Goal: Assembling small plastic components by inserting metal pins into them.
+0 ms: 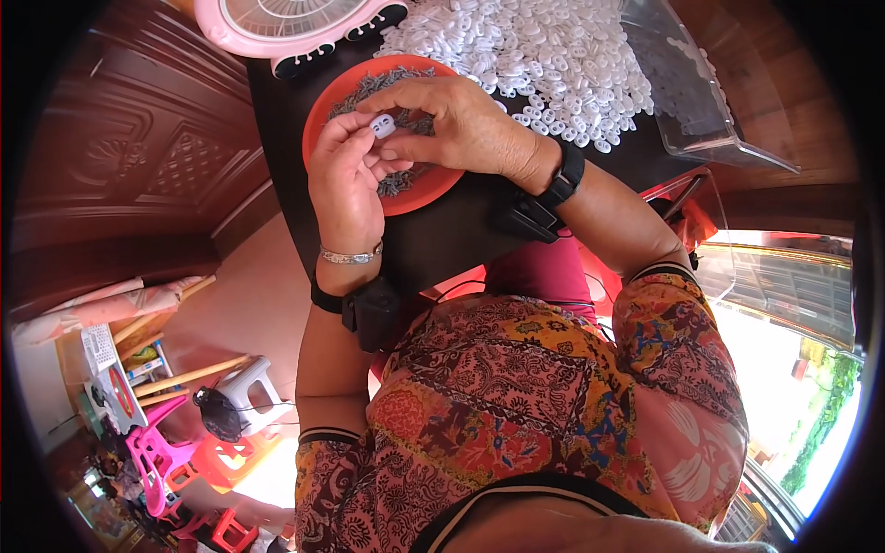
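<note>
Over an orange-red basin (433, 198), my left hand (346, 170) pinches a small white plastic piece with two oval holes (383, 125) between thumb and fingers. My right hand (461, 124) comes in from the right, its index finger arched over the piece and its thumb just below it. Those fingers are curled; anything small between them is hidden. Many thin grey screw-like pieces (398, 81) fill the basin beneath both hands. Beyond the right hand spreads a big heap of similar white two-hole pieces (525, 46) on the dark table (442, 244).
A pink fan-like appliance with a round grille (290, 17) stands at the far left of the table. To the far right lies a clear plastic bin (687, 92) on its side, with white pieces inside. Stools, including a grey one (251, 392), stand on the floor at left.
</note>
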Action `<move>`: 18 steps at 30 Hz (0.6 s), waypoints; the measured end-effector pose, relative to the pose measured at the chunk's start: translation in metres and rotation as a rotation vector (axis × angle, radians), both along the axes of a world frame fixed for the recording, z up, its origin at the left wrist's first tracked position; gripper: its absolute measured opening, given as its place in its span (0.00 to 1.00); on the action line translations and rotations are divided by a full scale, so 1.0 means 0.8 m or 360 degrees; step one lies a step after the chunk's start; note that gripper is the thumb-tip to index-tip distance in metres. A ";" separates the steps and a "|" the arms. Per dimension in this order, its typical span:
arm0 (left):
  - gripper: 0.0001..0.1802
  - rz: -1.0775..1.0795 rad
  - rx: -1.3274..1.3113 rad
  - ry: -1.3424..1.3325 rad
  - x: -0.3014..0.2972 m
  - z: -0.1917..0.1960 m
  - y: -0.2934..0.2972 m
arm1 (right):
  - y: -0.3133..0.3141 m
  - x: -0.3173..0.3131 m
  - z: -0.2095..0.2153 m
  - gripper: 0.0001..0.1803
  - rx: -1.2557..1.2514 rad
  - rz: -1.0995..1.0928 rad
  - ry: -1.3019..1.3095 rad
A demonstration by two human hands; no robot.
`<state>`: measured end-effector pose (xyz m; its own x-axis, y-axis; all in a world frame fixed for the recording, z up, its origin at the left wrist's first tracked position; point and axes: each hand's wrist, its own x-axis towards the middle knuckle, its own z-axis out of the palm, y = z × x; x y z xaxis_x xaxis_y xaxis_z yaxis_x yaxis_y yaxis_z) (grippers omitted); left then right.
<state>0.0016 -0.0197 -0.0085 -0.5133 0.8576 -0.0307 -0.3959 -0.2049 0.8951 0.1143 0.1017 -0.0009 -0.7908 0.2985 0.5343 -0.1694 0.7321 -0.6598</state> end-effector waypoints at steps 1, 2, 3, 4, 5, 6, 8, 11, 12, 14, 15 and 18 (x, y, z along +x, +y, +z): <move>0.10 -0.0002 0.0001 0.0000 0.000 0.000 0.001 | 0.002 -0.001 -0.003 0.21 0.0037 0.0003 0.0042; 0.10 -0.0007 0.0005 -0.0004 0.001 0.000 0.001 | 0.003 -0.001 -0.006 0.21 0.0075 0.0006 0.0084; 0.09 -0.0006 0.0010 -0.0006 0.001 0.001 0.001 | 0.003 -0.002 -0.007 0.21 0.0075 0.0009 0.0085; 0.09 -0.0003 0.0010 -0.0004 0.001 0.002 0.001 | 0.002 -0.003 -0.007 0.20 0.0061 0.0007 0.0087; 0.09 0.0004 0.0002 0.0007 0.001 0.002 0.000 | 0.002 -0.004 -0.007 0.20 0.0047 0.0004 0.0090; 0.09 0.0008 -0.0006 0.0015 0.002 0.002 0.001 | 0.002 -0.004 -0.007 0.20 0.0048 0.0004 0.0089; 0.09 0.0026 -0.0015 0.0047 0.004 0.005 0.002 | 0.002 -0.003 -0.004 0.19 0.0027 -0.0034 0.0058; 0.09 0.0059 -0.0006 0.0113 0.006 0.006 0.003 | 0.004 -0.003 -0.003 0.17 -0.0008 -0.0054 0.0041; 0.08 0.0071 0.0009 0.0143 0.007 0.005 0.004 | 0.004 -0.002 -0.003 0.17 -0.0003 -0.0057 0.0043; 0.08 0.0070 0.0048 0.0172 0.010 0.003 0.006 | 0.006 -0.002 -0.004 0.15 0.0048 -0.0069 0.0150; 0.08 0.0066 0.0081 0.0197 0.012 0.002 0.007 | 0.005 0.001 -0.002 0.15 0.0062 -0.0086 0.0151; 0.08 0.0077 0.0088 0.0257 0.018 0.009 0.004 | 0.001 0.008 0.006 0.11 -0.0006 -0.0126 0.0194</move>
